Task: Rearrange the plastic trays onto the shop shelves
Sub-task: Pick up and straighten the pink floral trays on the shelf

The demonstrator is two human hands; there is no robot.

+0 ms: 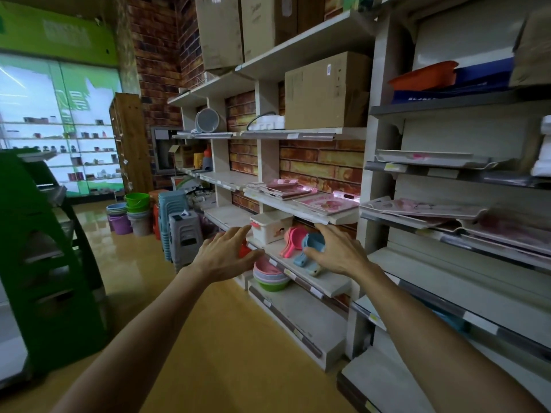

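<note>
Pink printed plastic trays [326,203] lie flat on a pale shelf [337,219] at mid height, with a further stack [281,187] to their left. More pale trays [423,207] lie on the grey shelves to the right, and one [432,158] sits a level higher. My left hand [223,253] and my right hand [338,250] are both stretched forward below that shelf, fingers spread, holding nothing. Between them stands a white lidded box [272,226].
Pink and blue scoops [298,241] lie on the shelf under my right hand; stacked bowls [269,275] sit lower. Cardboard boxes [325,90] fill the upper shelves. Stacked stools [183,234] and buckets [137,204] stand on the floor at left, beside a green rack [44,248].
</note>
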